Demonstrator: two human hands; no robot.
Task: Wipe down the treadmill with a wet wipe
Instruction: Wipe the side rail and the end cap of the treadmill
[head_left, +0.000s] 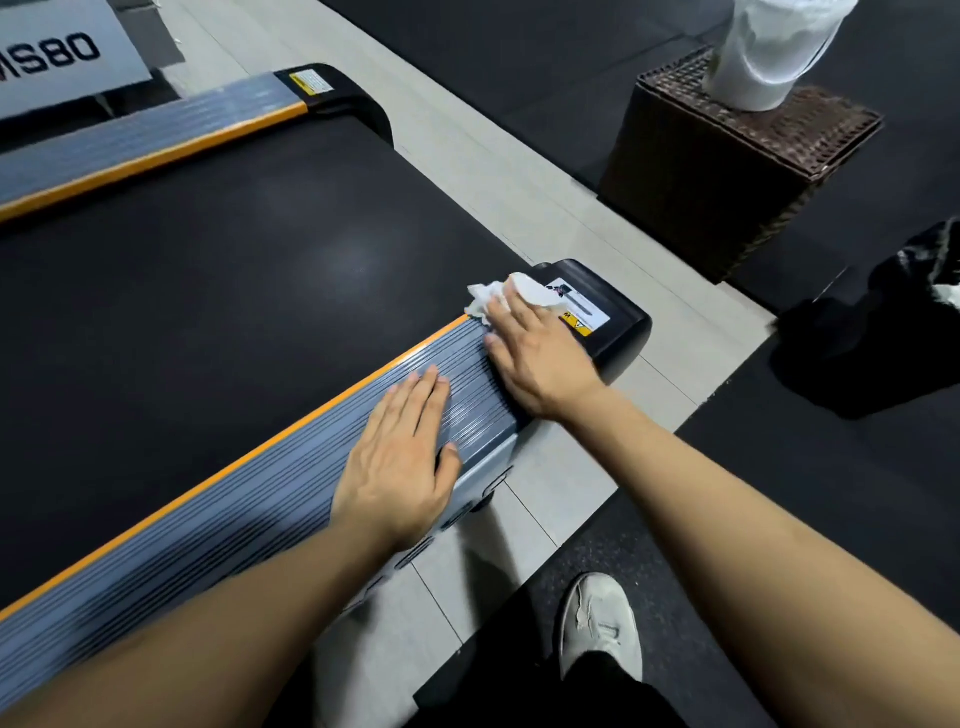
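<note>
At about ten o'clock the far side rail (150, 137) of the treadmill is seen, grey and ribbed with an orange edge, beside a grey panel (62, 57) lettered "MS80". The black running belt (208, 291) fills the middle of the view. Toward six o'clock the near side rail (249, 499) is crossed by the left hand (400, 457), which is laid flat on the ribbed surface with fingers straight and nothing grasped. Just to its one o'clock, the right hand (535, 353) is pressed palm-down on the wet wipe (493, 299), whose crumpled white edge is seen past the fingertips where the rail meets the black end cap (618, 317); the fingers are extended rather than curled around it. At five o'clock a pale shoe (600, 623) is planted on the dark floor mat (753, 467). At one o'clock a brown wicker box (727, 182) is topped by something white, and at three o'clock a black bag (878, 338) is seen.
</note>
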